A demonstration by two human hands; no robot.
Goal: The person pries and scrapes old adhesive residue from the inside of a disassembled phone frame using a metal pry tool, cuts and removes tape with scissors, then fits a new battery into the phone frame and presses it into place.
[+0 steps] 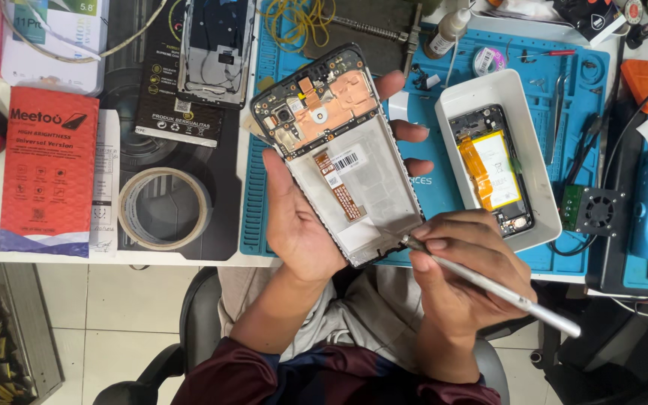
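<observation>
My left hand (pixel 301 217) holds an opened phone frame (pixel 339 150) tilted above the blue work mat; its inside faces me, with copper shielding at the top and a white panel with an orange flex strip below. My right hand (pixel 463 262) grips a thin silver metal tool (pixel 504 292) like a pen, its tip touching the lower right edge of the phone frame.
A white tray (pixel 534 150) holds a phone board with a yellow-wrapped battery. The blue mat (pixel 444 187) carries small tools and a bottle (pixel 448 34). A tape roll (pixel 164 208), red box (pixel 46 172), another phone frame (pixel 215 49) and a small fan (pixel 592 211) lie around.
</observation>
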